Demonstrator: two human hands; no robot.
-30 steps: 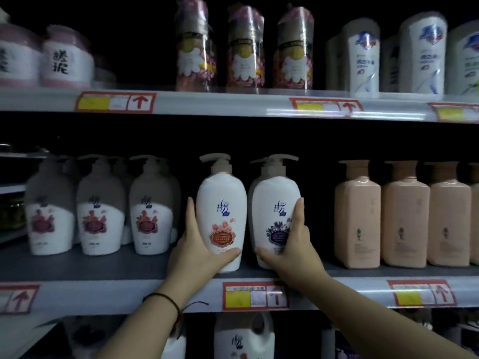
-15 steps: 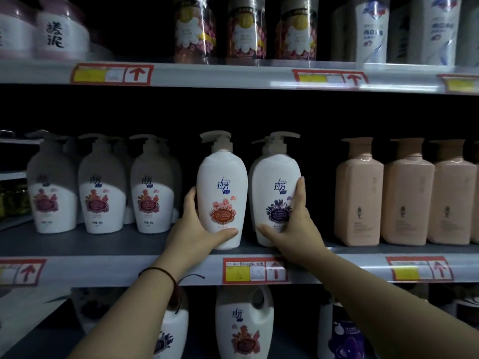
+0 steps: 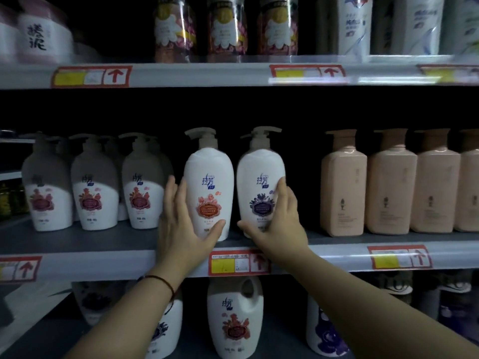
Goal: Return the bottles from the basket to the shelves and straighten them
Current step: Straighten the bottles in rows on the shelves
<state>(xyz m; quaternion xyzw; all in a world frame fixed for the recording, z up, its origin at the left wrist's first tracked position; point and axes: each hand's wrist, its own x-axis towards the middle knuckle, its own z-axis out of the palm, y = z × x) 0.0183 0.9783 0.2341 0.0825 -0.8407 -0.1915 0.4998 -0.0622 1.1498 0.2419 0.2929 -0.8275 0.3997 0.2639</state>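
Two white pump bottles stand upright side by side at the front of the middle shelf [image 3: 103, 239]. The left one, the orange-label bottle [image 3: 208, 177], has my left hand [image 3: 181, 224] wrapped round its lower left side, thumb across its base. The purple-label bottle [image 3: 259, 174] to its right is held by my right hand [image 3: 280, 221], fingers up its right side and thumb under the label. The two bottles stand almost touching. No basket is in view.
Three matching white pump bottles [image 3: 94, 182] stand further back to the left, and several peach square bottles [image 3: 343, 182] to the right. The upper shelf [image 3: 207, 73] carries jars and tall bottles. White jugs [image 3: 234, 317] sit on the shelf below.
The camera has drifted slightly, so the shelves sit a little differently in the frame. Both hands stay on the two bottles; my left fingers have spread up the bottle's side.
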